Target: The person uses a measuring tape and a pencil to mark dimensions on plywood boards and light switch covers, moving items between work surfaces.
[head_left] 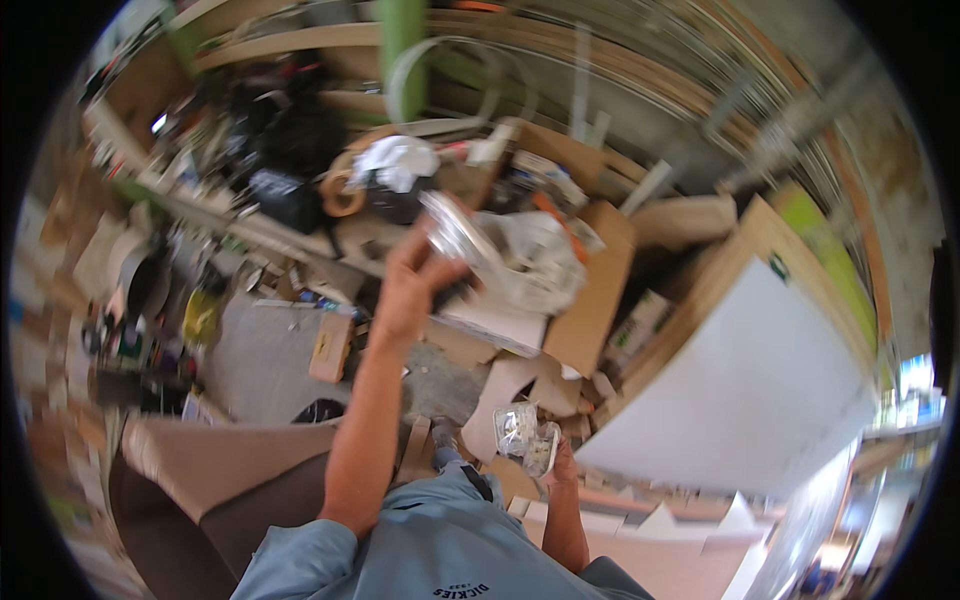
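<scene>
My left hand [405,285] is stretched out ahead over the cluttered pile, its fingers around a shiny, silvery-clear object [452,232]. Motion blur keeps me from telling its exact kind. Behind that object lies a whitish plastic bag [540,262] on the pile. Lower and to the right, close to my body, my right hand [562,462] grips a small clear plastic box [541,450]. Its lid [515,425] hangs open to the left, and small pale bits seem to lie inside.
A large white panel [730,380] leans at the right. Cardboard flaps [592,290] and black bags [285,200] crowd the far side. At the lower left stands a brown curved piece [240,470]. Scraps litter the grey floor [265,360], among them a small tan box [331,347].
</scene>
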The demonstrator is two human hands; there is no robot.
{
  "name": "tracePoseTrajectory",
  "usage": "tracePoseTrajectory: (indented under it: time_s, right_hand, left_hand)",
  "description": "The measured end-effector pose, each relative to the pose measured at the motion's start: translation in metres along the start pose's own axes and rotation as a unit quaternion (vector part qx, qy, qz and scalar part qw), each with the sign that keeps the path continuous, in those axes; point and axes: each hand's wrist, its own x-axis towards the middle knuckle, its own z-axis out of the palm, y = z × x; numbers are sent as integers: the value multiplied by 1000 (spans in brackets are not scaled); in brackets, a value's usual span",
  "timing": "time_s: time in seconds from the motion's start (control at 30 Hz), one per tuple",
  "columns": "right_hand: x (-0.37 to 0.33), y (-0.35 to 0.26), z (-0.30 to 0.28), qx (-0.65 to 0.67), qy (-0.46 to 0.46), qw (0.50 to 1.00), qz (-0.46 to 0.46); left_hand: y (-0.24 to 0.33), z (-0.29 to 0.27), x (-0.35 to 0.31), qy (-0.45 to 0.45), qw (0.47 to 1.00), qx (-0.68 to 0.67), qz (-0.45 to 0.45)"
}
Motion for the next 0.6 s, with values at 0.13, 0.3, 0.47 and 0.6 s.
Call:
tracePoseTrajectory:
  time_s: [0.13,0.3,0.47,0.6]
  right_hand:
    - [74,-9,40,-135,-85,959,235]
    - [142,26,60,-301,-101,854,412]
    - [185,79,97,-491,-176,688,505]
    - [209,121,130,-599,-253,550,524]
  left_hand:
    - [-22,-47,-111,-118,987,80,-77]
    - [22,-38,-229,-213,961,154,89]
    - [128,-1,-367,-61,922,332,190]
    - [139,28,-478,129,838,433,307]
